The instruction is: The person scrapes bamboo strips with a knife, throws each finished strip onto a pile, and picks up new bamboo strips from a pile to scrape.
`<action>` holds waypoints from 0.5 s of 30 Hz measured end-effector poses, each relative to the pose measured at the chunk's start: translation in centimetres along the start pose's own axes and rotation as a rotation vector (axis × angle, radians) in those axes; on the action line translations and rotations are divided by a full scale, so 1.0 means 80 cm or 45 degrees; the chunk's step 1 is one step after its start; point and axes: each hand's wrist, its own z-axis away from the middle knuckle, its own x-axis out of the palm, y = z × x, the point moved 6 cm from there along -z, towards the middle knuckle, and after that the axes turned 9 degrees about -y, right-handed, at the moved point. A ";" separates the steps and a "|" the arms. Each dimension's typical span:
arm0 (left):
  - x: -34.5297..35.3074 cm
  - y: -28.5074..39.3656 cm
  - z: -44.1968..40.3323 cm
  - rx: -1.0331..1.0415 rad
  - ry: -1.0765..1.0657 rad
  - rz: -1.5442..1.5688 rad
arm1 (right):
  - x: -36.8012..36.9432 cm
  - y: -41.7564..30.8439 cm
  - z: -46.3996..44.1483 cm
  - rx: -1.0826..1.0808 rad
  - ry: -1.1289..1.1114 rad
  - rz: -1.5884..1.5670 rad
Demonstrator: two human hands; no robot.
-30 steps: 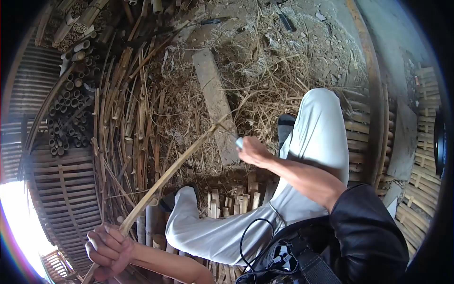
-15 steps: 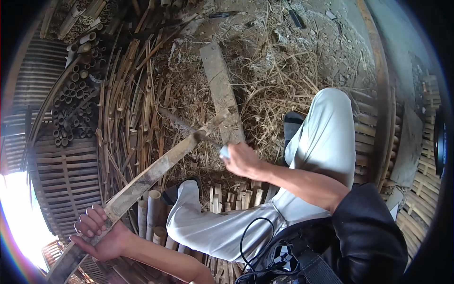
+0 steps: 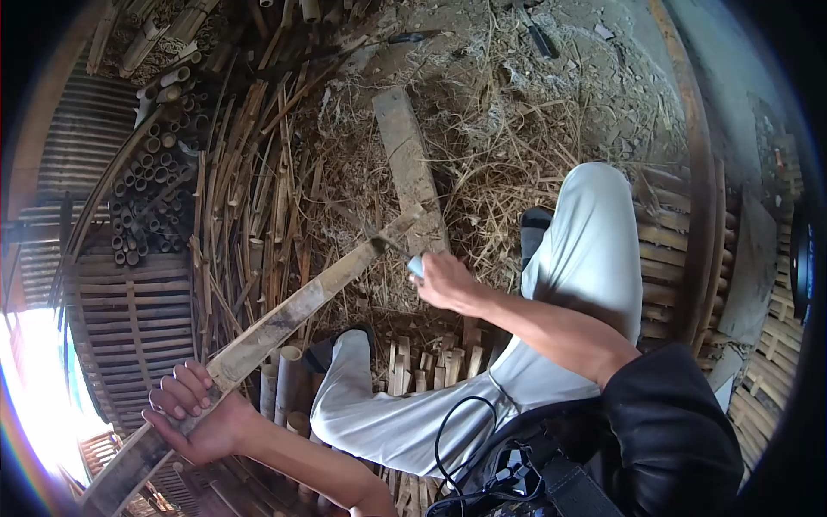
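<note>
My left hand [image 3: 202, 409] is closed around the lower part of a long split length of bamboo [image 3: 297, 308], which slants up and to the right. The bamboo's far end lies across a thick wooden board [image 3: 403, 155] on the ground. In my right hand [image 3: 450, 284] is a long-bladed knife [image 3: 417, 265], gripped by its pale blue handle. Its dark, blurred blade crosses the bamboo near the far end and points up and left. I cannot tell how deep the edge sits in the bamboo.
Long bamboo strips [image 3: 245, 172] lie to the left, beside stacked bamboo tubes [image 3: 142, 194]. Shavings [image 3: 500, 155] cover the ground around the board. Short split pieces [image 3: 435, 366] stand between my legs. A dark-handled tool [image 3: 541, 39] lies at the far side.
The whole view has shifted slightly, moving the scene a little to the right. Both hands keep their hold, and the blade still crosses the bamboo near its far end.
</note>
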 end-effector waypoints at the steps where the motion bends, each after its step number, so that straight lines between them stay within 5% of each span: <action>1: 0.003 0.000 -0.001 -0.018 -0.087 0.049 | 0.001 -0.017 0.010 -0.057 -0.042 -0.069; 3: -0.001 0.002 0.005 -0.052 -0.056 0.031 | 0.001 -0.053 0.029 -0.265 -0.081 -0.077; 5: -0.009 0.006 0.009 -0.048 0.174 -0.087 | 0.020 -0.054 0.022 -0.628 0.194 0.236; 10: 0.006 0.009 0.014 0.061 0.611 -0.167 | -0.002 0.017 0.020 -0.030 -0.047 -0.050; 13: 0.000 -0.007 -0.026 -0.111 0.166 -0.101 | -0.013 0.062 0.001 0.279 -0.051 -0.116; 15: -0.001 -0.014 -0.037 -0.153 -0.070 -0.042 | 0.004 0.069 -0.024 -0.025 -0.008 0.487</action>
